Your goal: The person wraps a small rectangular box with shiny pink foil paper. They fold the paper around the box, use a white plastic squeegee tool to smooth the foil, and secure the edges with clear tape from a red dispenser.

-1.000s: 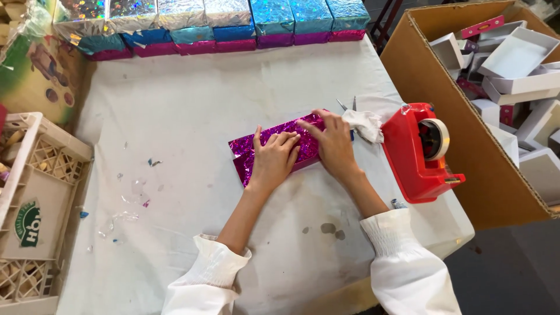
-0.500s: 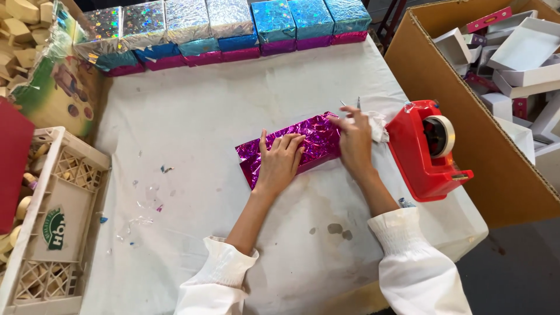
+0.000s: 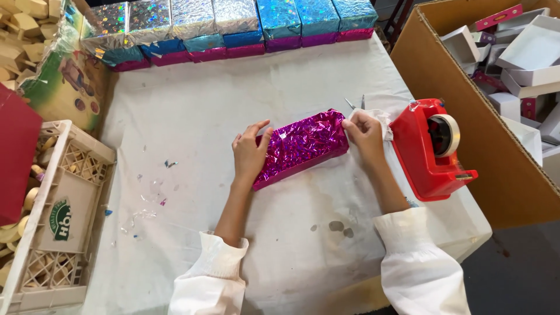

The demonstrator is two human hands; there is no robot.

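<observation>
Magenta foil box (image 3: 300,147) lies slantwise mid-worktop (image 3: 192,111), seemingly pinned so its wrapping stays taut. The left hand (image 3: 251,153) presses flat on the box's near-left end, fingers spread and gripping nothing. The right hand (image 3: 364,133) pinches the foil at the far-right end, likely folding the flap. A red tape dispenser (image 3: 431,149) stands just beside that hand, within easy reach. Scissors (image 3: 356,104) peek out behind the right hand, mostly hidden.
</observation>
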